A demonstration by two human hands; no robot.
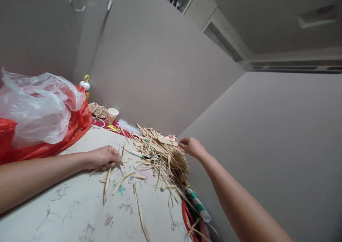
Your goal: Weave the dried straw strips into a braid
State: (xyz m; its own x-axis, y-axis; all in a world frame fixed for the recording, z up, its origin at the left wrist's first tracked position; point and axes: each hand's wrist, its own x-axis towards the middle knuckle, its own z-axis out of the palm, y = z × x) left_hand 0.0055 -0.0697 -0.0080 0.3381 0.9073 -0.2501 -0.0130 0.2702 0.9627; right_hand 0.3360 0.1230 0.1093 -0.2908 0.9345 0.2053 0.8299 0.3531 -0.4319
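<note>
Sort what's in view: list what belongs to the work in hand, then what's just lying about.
Seemingly in use:
Straw pile, at the right hand
Loose straw strips, by the left hand

Apparently just lying about:
Plastic bags
Paper cup
Bottle
Striped roll

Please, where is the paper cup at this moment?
In the head view, the paper cup stands left of centre, immediately right of the woven tan piece, near the wall.
</note>
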